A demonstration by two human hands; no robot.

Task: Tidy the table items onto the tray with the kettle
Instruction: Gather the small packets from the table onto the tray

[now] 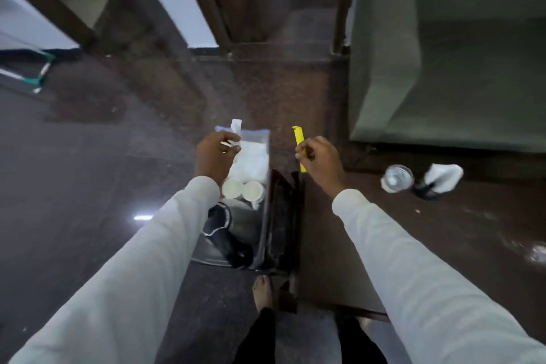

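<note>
A dark tray (263,233) lies low in the middle of the head view, with a shiny kettle (236,224) on its near part. Two white paper cups (252,190) stand beyond the kettle, and white packets (254,156) lie at the far end. My left hand (215,156) hovers over the tray's far end, fingers closed on a small white sachet (236,127). My right hand (319,159) is to the right of the tray, above the brown table (339,245), pinching a long yellow sachet (300,142) that stands upright.
On the table at the right lie a clear plastic bottle (397,177) and a dark item with a white cloth or paper (440,179). A green-grey upholstered seat (443,68) stands behind. The dark floor stretches left of the tray. My bare foot (263,292) is below it.
</note>
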